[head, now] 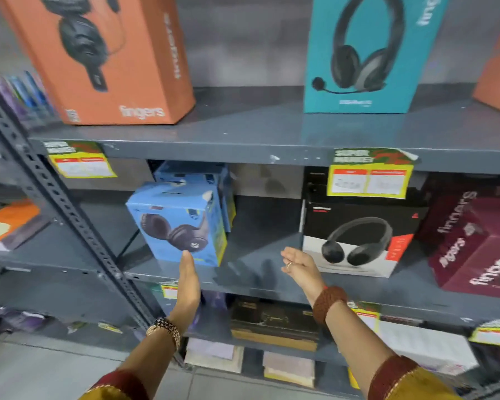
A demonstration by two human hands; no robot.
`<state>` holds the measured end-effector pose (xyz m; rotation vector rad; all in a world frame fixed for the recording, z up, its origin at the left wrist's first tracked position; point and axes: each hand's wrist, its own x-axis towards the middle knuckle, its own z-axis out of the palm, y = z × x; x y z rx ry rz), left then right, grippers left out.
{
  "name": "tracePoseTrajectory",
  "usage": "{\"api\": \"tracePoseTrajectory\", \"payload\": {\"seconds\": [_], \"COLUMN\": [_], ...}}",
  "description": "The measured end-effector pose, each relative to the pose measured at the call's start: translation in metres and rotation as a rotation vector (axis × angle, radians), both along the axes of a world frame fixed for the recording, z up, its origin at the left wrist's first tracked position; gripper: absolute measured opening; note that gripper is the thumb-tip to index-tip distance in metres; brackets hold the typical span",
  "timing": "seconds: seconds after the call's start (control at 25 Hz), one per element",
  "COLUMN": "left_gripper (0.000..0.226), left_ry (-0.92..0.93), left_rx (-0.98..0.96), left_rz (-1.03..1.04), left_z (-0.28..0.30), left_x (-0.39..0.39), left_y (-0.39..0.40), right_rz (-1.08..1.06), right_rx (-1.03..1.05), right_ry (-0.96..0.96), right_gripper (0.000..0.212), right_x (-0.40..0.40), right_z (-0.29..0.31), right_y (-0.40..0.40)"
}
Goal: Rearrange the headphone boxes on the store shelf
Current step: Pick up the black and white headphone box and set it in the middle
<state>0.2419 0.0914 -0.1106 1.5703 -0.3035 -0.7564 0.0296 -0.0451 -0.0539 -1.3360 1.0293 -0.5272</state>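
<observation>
A light blue headphone box [179,223] stands on the middle shelf [260,281], with another blue box [198,174] behind it. My left hand [188,281] is flat with straight fingers, its tips just at the box's lower front edge, holding nothing. My right hand [299,268] hovers over the bare gap of the shelf, fingers loosely curled, empty. A black and white headphone box [358,238] stands just right of that hand. A maroon box [479,241] lies tilted at the far right.
On the upper shelf [257,131] stand an orange box [107,59] and a teal box [370,53]. Yellow price tags [368,174] hang from the shelf edge. A perforated steel upright [70,215] runs down the left. Lower shelves hold several flat boxes [274,321].
</observation>
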Motion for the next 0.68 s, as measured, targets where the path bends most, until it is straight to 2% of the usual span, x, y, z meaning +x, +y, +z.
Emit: {"api": "tracePoseTrajectory", "payload": {"seconds": [0.08, 0.2, 0.32, 0.52, 0.56, 0.68], "left_gripper": [0.106, 0.101, 0.077, 0.045, 0.046, 0.078], "left_ry": [-0.062, -0.168, -0.177, -0.173, -0.181, -0.141], "left_rx": [0.002, 0.031, -0.018, -0.046, -0.026, 0.008], "left_rz": [0.017, 0.015, 0.017, -0.147, -0.158, -0.158], "left_z": [0.004, 0.052, 0.082, 0.105, 0.102, 0.083], "left_x": [0.053, 0.094, 0.124, 0.138, 0.138, 0.146], "left_y": [0.016, 0.038, 0.051, 0.055, 0.056, 0.058], "right_rz": [0.012, 0.010, 0.027, -0.039, -0.048, -0.056], "right_rx": [-0.006, -0.011, -0.049, -0.106, -0.116, -0.156], "right_ry": [-0.060, -0.109, -0.108, -0.066, -0.052, -0.039], "right_gripper": [0.054, 0.056, 0.059, 0.063, 0.063, 0.061], "right_x": [0.050, 0.111, 0.159, 0.186, 0.185, 0.184], "right_z": [0.008, 0.020, 0.027, 0.036, 0.036, 0.039], "right_y": [0.019, 0.044, 0.063, 0.077, 0.079, 0.084]}}
